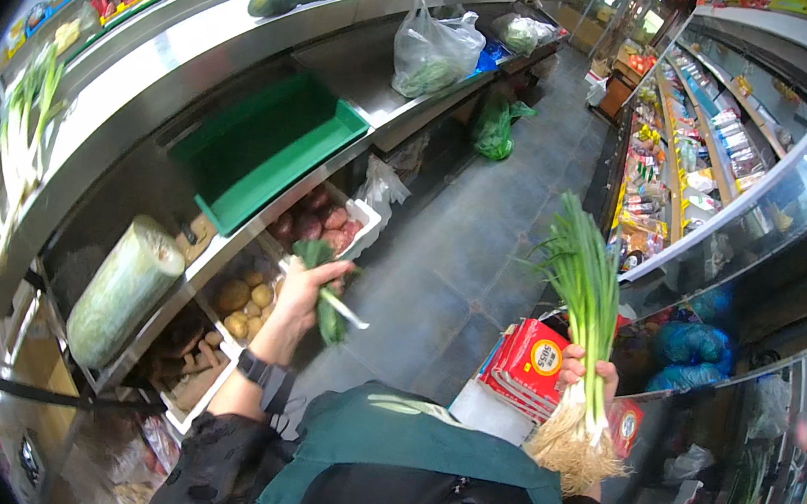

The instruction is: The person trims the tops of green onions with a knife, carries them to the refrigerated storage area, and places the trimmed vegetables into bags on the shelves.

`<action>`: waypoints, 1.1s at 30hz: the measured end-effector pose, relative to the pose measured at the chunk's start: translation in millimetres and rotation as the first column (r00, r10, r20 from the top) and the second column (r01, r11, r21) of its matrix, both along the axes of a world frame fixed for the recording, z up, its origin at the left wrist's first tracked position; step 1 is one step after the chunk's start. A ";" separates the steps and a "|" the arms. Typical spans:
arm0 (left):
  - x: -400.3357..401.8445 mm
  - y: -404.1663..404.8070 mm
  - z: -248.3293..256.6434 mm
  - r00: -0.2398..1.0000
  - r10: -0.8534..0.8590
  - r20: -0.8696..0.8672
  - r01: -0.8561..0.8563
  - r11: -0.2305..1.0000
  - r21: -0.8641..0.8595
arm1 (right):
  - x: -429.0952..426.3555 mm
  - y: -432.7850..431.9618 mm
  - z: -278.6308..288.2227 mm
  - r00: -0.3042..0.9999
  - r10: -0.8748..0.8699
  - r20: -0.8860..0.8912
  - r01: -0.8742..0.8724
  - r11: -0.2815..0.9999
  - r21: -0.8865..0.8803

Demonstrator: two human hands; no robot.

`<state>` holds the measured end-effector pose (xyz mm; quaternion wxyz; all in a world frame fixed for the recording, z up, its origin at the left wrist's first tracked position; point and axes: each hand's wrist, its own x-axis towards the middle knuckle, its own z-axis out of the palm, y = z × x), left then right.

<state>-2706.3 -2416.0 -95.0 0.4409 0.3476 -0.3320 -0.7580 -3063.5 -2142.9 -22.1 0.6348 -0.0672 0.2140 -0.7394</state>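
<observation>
A bunch of green onions [582,274] stands upright in my right hand [589,371], gripped around the white stalks. Its green tops point away from me, and pale stringy roots [575,454] hang below the fist. Over the front of the crates on the left, my left hand [297,303] is closed on some green leaves [329,318] with a thin white stalk sticking out. The fingers partly hide these leaves. A dark band [262,371] circles my left wrist. Red boxes [530,362] are stacked just left of my right hand.
Beneath the left counter sit white crates of potatoes [246,304] and reddish tubers [317,219]. A green tray [271,160], a cut winter melon [126,293] and a plastic bag [435,52] rest on the lower shelf. A glass-fronted cabinet [732,156] borders the tiled aisle [469,207]; a green bag [494,129] lies there.
</observation>
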 end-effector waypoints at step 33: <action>-683.2 -650.2 9.1 0.995 -0.081 -0.058 0.085 0.994 0.075 | -692.5 -662.5 13.9 0.989 0.144 -0.019 -0.144 0.990 -0.007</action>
